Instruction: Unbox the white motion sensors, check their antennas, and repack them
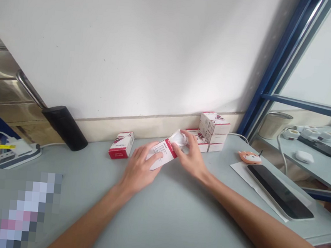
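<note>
Tilted above the desk is a small white and red carton [163, 152] with "DETECTOR" printed on its red band. My left hand [141, 164] is closed around its lower end, the thumb lying across the printed face. At the upper right end, my right hand [193, 157] grips the carton, its thumb near the red band and its fingers over the far side. That end looks open, and a shiny white thing [182, 139] shows between my fingers; its kind is unclear. A similar carton [121, 145] stands to the left of my hands.
Several more such cartons [214, 128] are stacked against the wall at right. A black cylinder [64, 127] and a power strip [20, 155] are at left. On the right lie an orange animal-faced object [250, 157], a phone [279, 192] on white paper and a mirror [317, 75].
</note>
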`<state>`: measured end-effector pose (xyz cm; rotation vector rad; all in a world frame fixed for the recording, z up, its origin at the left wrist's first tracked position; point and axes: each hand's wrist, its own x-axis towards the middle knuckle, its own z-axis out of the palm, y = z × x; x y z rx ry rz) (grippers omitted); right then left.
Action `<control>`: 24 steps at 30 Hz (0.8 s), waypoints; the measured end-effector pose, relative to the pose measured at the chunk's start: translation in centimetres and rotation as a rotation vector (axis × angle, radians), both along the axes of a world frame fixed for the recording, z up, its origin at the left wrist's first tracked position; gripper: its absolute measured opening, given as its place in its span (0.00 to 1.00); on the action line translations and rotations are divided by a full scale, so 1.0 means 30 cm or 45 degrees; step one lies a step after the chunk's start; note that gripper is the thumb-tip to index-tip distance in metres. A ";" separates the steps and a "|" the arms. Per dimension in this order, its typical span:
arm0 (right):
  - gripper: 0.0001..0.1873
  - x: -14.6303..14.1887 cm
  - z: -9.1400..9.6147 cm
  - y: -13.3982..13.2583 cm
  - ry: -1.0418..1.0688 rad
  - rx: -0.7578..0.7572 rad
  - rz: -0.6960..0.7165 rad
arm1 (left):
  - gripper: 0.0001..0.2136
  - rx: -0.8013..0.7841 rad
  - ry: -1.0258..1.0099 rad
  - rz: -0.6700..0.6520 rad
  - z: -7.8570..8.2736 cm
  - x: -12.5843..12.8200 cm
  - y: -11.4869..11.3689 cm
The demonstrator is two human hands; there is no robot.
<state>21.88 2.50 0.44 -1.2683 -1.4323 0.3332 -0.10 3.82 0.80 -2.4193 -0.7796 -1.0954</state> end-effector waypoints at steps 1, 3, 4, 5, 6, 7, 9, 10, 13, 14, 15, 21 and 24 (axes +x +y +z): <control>0.31 0.001 0.002 -0.003 -0.001 0.009 0.009 | 0.12 0.014 -0.006 0.001 0.000 0.002 -0.002; 0.31 0.000 0.011 -0.018 0.001 0.021 0.044 | 0.13 0.009 -0.022 0.008 0.001 0.006 -0.005; 0.31 -0.002 0.017 -0.030 -0.003 0.019 0.075 | 0.13 -0.015 -0.032 0.016 0.000 0.006 -0.005; 0.31 -0.006 0.025 -0.043 -0.021 0.010 0.118 | 0.14 -0.047 -0.049 0.028 -0.001 0.006 -0.004; 0.31 -0.011 0.034 -0.058 -0.056 0.003 0.169 | 0.15 -0.082 -0.073 0.039 -0.004 0.005 -0.002; 0.31 -0.017 0.043 -0.072 -0.108 0.003 0.223 | 0.15 -0.110 -0.101 0.046 -0.007 0.003 0.001; 0.30 -0.029 0.060 -0.097 -0.232 0.025 0.313 | 0.15 -0.133 -0.154 0.038 -0.015 -0.001 0.007; 0.30 -0.033 0.067 -0.105 -0.284 0.048 0.341 | 0.16 -0.134 -0.171 0.025 -0.019 -0.003 0.008; 0.29 -0.034 0.084 -0.111 -0.358 0.131 0.342 | 0.22 -0.164 -0.209 -0.021 -0.026 0.000 0.006; 0.29 -0.032 0.087 -0.110 -0.370 0.158 0.333 | 0.26 -0.196 -0.229 -0.033 -0.026 0.003 0.002; 0.29 -0.030 0.090 -0.108 -0.387 0.185 0.331 | 0.30 -0.237 -0.242 -0.049 -0.023 0.007 -0.004; 0.26 -0.021 0.116 -0.122 -0.616 0.324 0.470 | 0.43 -0.565 -0.292 -0.114 0.019 0.020 -0.042; 0.25 0.007 0.136 -0.112 -0.690 0.429 0.354 | 0.37 -0.542 -0.343 -0.062 0.035 0.017 -0.045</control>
